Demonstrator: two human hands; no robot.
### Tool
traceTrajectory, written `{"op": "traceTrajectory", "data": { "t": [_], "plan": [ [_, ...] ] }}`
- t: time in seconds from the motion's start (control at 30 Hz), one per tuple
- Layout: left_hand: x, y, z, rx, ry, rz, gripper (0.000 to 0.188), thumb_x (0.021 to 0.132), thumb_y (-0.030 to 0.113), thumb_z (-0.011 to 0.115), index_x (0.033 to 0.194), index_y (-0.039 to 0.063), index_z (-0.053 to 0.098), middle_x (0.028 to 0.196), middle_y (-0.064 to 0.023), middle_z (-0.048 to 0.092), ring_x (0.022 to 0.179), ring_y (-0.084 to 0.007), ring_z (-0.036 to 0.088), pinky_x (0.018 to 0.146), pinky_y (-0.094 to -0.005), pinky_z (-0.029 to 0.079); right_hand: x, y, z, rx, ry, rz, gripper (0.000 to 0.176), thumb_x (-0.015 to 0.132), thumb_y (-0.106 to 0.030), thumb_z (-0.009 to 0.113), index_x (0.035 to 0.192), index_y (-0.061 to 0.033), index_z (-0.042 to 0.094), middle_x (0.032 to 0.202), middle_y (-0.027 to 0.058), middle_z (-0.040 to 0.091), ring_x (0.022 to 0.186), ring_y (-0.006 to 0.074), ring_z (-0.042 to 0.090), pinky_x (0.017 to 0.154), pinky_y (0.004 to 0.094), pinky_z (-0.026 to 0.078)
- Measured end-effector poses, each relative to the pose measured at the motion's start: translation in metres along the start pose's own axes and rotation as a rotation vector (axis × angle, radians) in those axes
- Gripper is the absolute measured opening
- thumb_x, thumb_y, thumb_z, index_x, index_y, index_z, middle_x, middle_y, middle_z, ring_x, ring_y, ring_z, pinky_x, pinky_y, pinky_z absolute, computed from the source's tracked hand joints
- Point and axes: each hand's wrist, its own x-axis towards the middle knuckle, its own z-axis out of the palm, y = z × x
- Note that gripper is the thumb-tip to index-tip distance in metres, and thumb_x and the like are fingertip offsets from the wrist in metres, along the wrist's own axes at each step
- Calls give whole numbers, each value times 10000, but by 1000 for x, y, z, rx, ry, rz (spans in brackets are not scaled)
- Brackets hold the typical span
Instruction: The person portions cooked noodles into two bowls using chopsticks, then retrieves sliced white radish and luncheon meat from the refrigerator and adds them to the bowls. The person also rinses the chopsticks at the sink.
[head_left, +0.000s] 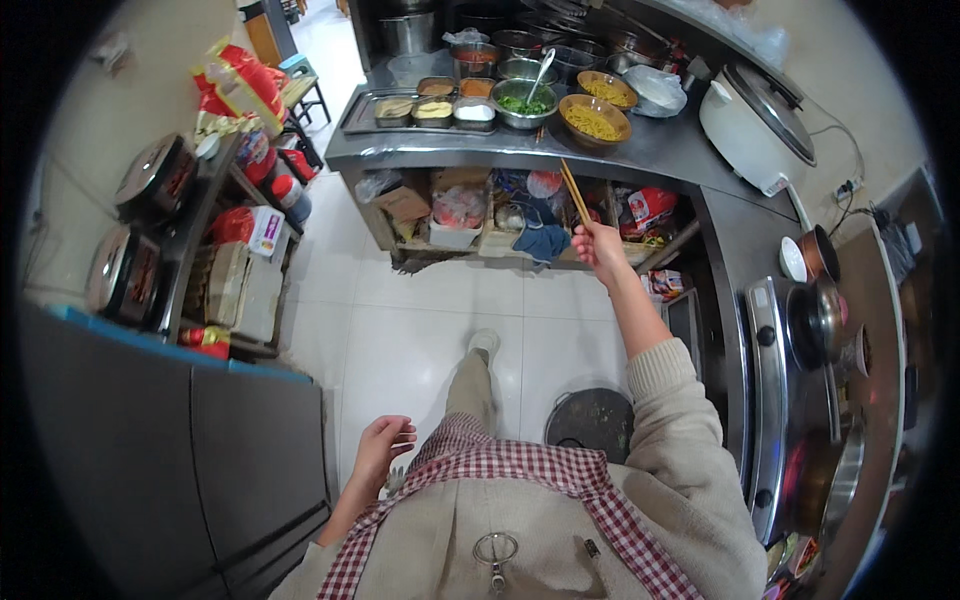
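Observation:
My right hand is stretched forward and grips a pair of wooden chopsticks, their tips pointing at the counter's front edge. Beyond them, a brown bowl of yellow noodles stands on the dark counter, with a second noodle bowl behind it. Left of these is a metal bowl of chopped greens with a spoon in it. Square containers of seasonings, among them a white one, stand on and beside a metal tray. Low by my apron, my left hand holds nothing, its fingers loosely bent.
A large white electric cooker stands at the counter's right end. Down the right side runs a gas stove with pans. A dark round lid or stool is on the floor. Rice cookers stand on the left shelf, near a grey cabinet.

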Motion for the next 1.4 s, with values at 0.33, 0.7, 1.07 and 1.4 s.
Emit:
{"op": "traceTrajectory", "data": {
  "t": [0.33, 0.7, 1.07, 1.4],
  "plan": [
    [199, 187, 104, 93, -74, -17, 217, 935, 210, 519, 1026, 20, 572, 928, -90, 630, 819, -174, 615, 741, -336, 521, 262, -32, 30, 44, 167, 72, 299, 924, -308, 525, 773, -56, 581, 601, 53, 593, 457, 112, 507, 407, 236, 387],
    [179, 206, 71, -62, 317, 146, 255, 928, 264, 531, 1034, 37, 579, 932, -62, 614, 838, -146, 593, 753, -304, 493, 252, -36, 74, -433, -367, 123, 578, 907, -486, 515, 463, -129, 415, 412, 11, 399, 324, 102, 351, 316, 241, 230],
    [-81, 32, -12, -369, 1388, 266, 209, 897, 256, 562, 1003, 78, 592, 902, -5, 603, 831, -104, 560, 714, -270, 461, 135, 77, 277, -758, -1150, 317, 394, 927, -375, 537, 703, -52, 560, 523, 35, 537, 386, 95, 437, 368, 220, 338],
    [-324, -82, -294, -87, 1996, 363, 709, 812, 349, 655, 1345, -27, 377, 1388, -214, 376, 1318, -303, 338, 1070, -358, 301, -104, 165, 456, -870, -1324, 141, 334, 924, -342, 548, 760, -52, 567, 568, 39, 552, 434, 99, 471, 399, 220, 372]
  ]
}}
